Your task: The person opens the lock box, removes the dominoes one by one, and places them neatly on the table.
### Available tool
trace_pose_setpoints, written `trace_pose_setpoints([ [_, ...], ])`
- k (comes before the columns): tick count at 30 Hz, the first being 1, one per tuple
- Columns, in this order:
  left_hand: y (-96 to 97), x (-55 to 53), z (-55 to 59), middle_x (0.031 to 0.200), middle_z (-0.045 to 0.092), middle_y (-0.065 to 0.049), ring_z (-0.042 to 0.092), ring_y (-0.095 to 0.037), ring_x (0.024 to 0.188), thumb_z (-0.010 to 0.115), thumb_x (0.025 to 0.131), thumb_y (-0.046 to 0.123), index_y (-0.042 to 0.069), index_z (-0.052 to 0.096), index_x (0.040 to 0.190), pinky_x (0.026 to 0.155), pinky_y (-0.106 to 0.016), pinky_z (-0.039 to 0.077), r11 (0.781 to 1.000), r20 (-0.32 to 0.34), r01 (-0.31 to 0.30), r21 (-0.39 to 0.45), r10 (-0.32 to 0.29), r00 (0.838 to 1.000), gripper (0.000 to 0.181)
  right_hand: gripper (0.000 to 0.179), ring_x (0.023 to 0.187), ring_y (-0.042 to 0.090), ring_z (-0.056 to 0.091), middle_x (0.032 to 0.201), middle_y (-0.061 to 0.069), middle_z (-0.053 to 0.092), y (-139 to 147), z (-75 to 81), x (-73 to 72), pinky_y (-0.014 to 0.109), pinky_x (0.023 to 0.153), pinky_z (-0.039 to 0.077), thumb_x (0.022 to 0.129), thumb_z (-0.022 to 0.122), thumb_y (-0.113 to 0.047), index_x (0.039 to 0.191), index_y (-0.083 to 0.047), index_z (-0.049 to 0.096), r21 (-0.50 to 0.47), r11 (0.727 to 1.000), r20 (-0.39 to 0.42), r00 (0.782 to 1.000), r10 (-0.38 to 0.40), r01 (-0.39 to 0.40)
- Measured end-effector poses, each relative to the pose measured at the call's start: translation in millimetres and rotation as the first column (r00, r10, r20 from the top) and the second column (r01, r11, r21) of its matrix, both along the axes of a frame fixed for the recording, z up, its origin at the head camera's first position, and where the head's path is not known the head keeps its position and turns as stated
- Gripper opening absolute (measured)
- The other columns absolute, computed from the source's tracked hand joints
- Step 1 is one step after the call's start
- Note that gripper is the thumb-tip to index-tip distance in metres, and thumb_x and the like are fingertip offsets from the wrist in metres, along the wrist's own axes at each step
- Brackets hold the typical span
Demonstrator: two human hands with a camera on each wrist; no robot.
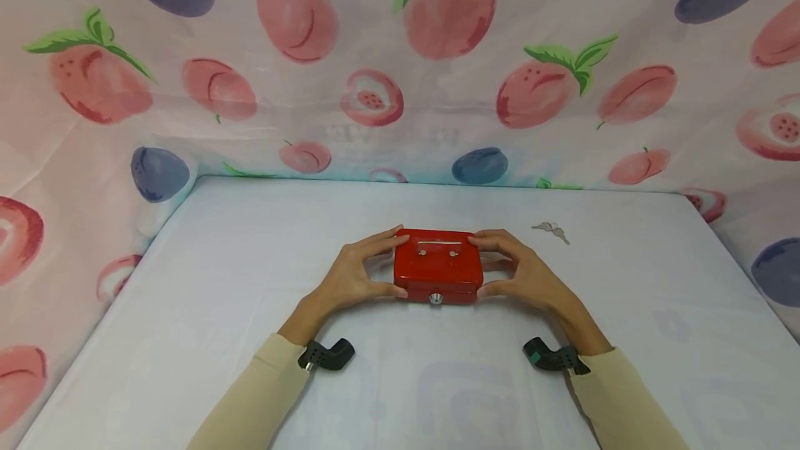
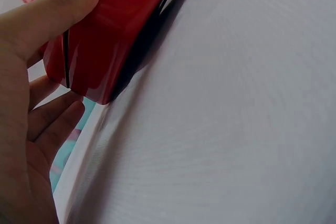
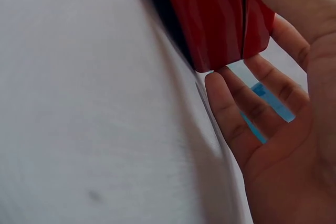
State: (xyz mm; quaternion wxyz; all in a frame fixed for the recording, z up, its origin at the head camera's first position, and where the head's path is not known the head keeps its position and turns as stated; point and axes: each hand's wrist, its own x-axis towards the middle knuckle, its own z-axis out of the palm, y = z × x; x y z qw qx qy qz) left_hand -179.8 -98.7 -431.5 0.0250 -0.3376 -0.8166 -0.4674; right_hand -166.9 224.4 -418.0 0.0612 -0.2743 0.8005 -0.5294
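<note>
Box (image 1: 437, 269) of glossy red metal, rectangular with rounded corners, is at the middle of the white, cloth-covered surface (image 1: 250, 269), its lid down. Both hands are grasping it. The left hand (image 1: 350, 275) holds the left end of the box, thumb at the front corner and fingertips towards the back; the right hand (image 1: 531, 275) mirrors this at the right end. Whether the underside of the box touches the cloth or is slightly raised, I cannot tell.

A slim silver metal handle (image 1: 439, 243) lies across the top of the box, and a round silver lock (image 1: 436, 298) is set in its front. A narrow dark seam (image 3: 243, 19) runs round its side. Behind and to the right of the box, well apart from it, lie small silver metal keys (image 1: 552, 229). Nearer the wearer than the box are beige sleeves (image 1: 259, 394) and a black curved device (image 1: 326, 355) at each wrist. Beyond the box hangs a pale fabric backdrop (image 1: 375, 33) printed with pink peaches and blue fruit.
</note>
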Motion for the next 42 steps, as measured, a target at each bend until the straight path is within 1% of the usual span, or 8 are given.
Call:
trace_pose_setpoints([
  [5,0.0,-0.4,0.6,0.147,0.042,0.004,0.038,-0.013,0.134,0.086,0.072,0.028,0.02,0.053,0.139,0.098,-0.035,0.045,0.999,0.02,0.033,0.037,-0.034,0.999,0.075,0.072,0.122,0.027,0.046,0.138,0.007,0.044,2,-2.8,0.6,0.039,0.089,0.052,0.073,0.081,-0.003,0.138,-0.01,0.05,0.014,1.0,-0.008,1.0,-0.016,0.016],
  [14,-0.6,-0.9,1.2,0.146,0.044,-0.002,0.039,-0.014,0.133,0.086,0.072,0.023,0.015,0.053,0.139,0.097,-0.033,0.045,0.996,0.003,0.053,0.068,-0.053,0.999,0.075,0.069,0.118,0.033,0.049,0.137,0.017,0.044,-7,18.1,8.3,0.051,0.089,0.049,0.075,0.078,0.003,0.136,0.001,0.049,-0.002,1.0,-0.003,1.0,0.006,-0.006],
  [21,-0.2,-1.1,1.5,0.145,0.044,-0.003,0.04,-0.013,0.133,0.086,0.072,0.025,0.015,0.053,0.139,0.097,-0.035,0.046,0.996,0.003,0.048,0.07,-0.049,0.999,0.075,0.069,0.117,0.024,0.05,0.137,0.007,0.046,1,0.4,0.3,0.039,0.089,0.052,0.075,0.08,-0.003,0.138,-0.009,0.051,0.002,1.0,-0.02,1.0,-0.008,0.008],
  [23,-0.2,-1.0,1.1,0.145,0.045,-0.006,0.04,-0.013,0.133,0.086,0.072,0.024,0.015,0.053,0.139,0.097,-0.035,0.046,0.996,0.003,0.052,0.078,-0.052,0.999,0.075,0.068,0.117,0.026,0.051,0.136,0.009,0.047,-1,5.8,3.2,0.042,0.089,0.051,0.075,0.08,-0.002,0.137,-0.007,0.051,-0.001,1.0,-0.019,1.0,-0.012,0.012],
  [28,-0.4,-0.1,0.5,0.144,0.045,-0.01,0.043,-0.015,0.131,0.085,0.072,0.022,0.014,0.053,0.138,0.096,-0.035,0.046,0.993,0.005,0.058,0.1,-0.059,0.998,0.073,0.066,0.116,0.023,0.052,0.135,0.007,0.047,0,5.9,3.2,0.042,0.09,0.051,0.076,0.079,-0.002,0.136,-0.008,0.051,0.001,1.0,-0.017,1.0,-0.004,0.004],
  [30,-0.2,0.3,0.8,0.144,0.046,-0.009,0.044,-0.015,0.13,0.085,0.072,0.021,0.014,0.054,0.138,0.096,-0.036,0.046,0.993,0.006,0.057,0.103,-0.058,0.998,0.073,0.067,0.116,0.02,0.052,0.136,0.004,0.047,3,-1.9,-1.1,0.037,0.09,0.051,0.077,0.079,-0.003,0.137,-0.011,0.051,-0.002,1.0,-0.023,1.0,0.007,-0.007],
  [37,-0.3,0.6,-0.2,0.143,0.047,-0.004,0.045,-0.016,0.129,0.087,0.07,0.022,0.014,0.055,0.137,0.095,-0.037,0.047,0.992,0.031,0.048,0.113,-0.052,0.998,0.075,0.069,0.115,0.026,0.053,0.136,0.009,0.046,4,-1.6,-1.4,0.041,0.089,0.052,0.076,0.079,0.0,0.138,-0.007,0.05,-0.026,0.999,-0.039,0.999,0.026,-0.027],
  [42,-0.3,0.5,-0.2,0.143,0.047,-0.003,0.047,-0.015,0.127,0.087,0.07,0.021,0.016,0.055,0.137,0.095,-0.036,0.048,0.992,0.043,0.048,0.115,-0.053,0.998,0.074,0.068,0.114,0.024,0.053,0.136,0.009,0.047,4,-0.9,-0.2,0.041,0.091,0.05,0.076,0.079,0.0,0.137,-0.007,0.051,-0.013,1.0,-0.033,0.999,0.014,-0.015],
])
